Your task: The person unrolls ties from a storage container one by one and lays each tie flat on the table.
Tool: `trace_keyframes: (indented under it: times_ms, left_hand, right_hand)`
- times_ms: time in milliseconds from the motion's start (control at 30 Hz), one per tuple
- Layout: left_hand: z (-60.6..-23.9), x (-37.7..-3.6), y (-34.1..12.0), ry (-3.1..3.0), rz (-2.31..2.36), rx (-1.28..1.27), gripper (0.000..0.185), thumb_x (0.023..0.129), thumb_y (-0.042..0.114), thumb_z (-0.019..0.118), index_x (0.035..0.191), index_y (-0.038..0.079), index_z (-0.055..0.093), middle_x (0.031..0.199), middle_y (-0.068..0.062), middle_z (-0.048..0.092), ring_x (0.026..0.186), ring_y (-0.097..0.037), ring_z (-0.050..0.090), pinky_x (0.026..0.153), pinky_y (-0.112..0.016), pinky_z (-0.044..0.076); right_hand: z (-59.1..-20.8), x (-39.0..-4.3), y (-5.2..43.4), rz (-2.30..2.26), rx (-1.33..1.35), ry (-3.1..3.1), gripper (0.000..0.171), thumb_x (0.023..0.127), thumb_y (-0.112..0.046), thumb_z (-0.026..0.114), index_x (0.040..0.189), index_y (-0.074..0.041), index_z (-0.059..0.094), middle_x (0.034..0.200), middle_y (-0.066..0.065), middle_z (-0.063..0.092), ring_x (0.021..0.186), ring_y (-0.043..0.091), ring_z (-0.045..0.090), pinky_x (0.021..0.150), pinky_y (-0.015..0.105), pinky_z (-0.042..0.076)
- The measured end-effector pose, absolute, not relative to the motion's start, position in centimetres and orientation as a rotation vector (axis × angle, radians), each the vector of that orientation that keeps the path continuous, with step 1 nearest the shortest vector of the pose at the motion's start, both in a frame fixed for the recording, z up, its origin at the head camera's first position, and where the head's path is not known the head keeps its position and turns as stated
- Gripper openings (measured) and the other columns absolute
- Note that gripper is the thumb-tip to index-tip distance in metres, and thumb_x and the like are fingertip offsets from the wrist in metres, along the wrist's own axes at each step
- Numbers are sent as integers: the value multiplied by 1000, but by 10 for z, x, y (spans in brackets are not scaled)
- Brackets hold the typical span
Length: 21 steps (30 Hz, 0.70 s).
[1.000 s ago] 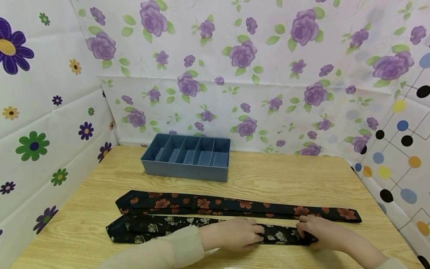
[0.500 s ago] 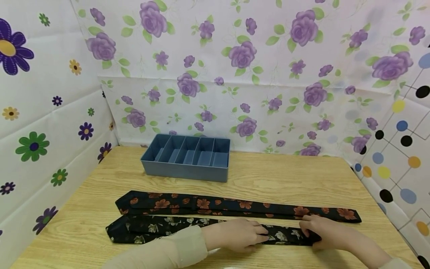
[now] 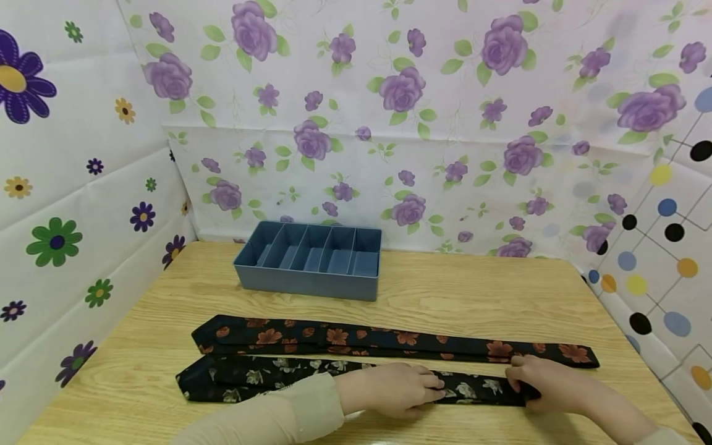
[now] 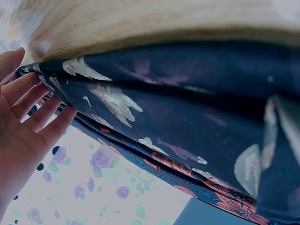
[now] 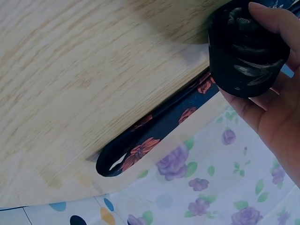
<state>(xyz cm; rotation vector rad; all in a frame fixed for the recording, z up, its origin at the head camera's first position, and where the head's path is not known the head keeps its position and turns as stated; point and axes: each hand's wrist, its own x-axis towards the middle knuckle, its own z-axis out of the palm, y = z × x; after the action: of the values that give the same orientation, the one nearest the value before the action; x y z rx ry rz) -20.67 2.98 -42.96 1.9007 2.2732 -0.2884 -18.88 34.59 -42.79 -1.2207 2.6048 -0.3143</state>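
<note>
A: What's nearest?

B: The dark tie with pale flowers [image 3: 334,378] lies along the front edge of the desk [image 3: 445,303]. The left hand [image 3: 392,388] rests flat on its middle, fingers straight. The right hand [image 3: 542,383] has its fingers and thumb curled round the small rolled-up end [image 5: 246,51].

A: So which step is this?

B: I'd judge the rolling has barely begun; next the roll has to travel leftward, kept tight and square.

A: Further back?

B: The tie with orange flowers [image 3: 389,340] lies just behind, then the blue divided box [image 3: 311,259]. No writing or label can be read.
</note>
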Motion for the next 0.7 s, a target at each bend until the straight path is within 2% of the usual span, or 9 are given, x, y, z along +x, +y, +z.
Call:
trace_keyframes:
  times_ms: [233, 700]
  left_hand:
    - [-432, -207, 30, 2271, -287, 1903, 50, 98, 35, 50, 144, 19, 40, 148, 4, 40, 134, -7, 39, 106, -12, 33]
    - [-432, -208, 30, 2273, -274, 1893, 52, 97, 37, 51, 145, 19, 39, 148, 5, 39, 135, -7, 39, 107, -12, 33]
  right_hand:
    - [-427, -187, 348, -209, -1170, 2636, 40, 68, -7, 81, 78, -22, 45, 77, -14, 33, 66, -2, 27, 53, 21, 25]
    - [-428, -184, 356, -168, -1043, 2645, 43, 66, -6, 82, 76, -22, 43, 76, -13, 34, 64, 1, 28, 53, 22, 26]
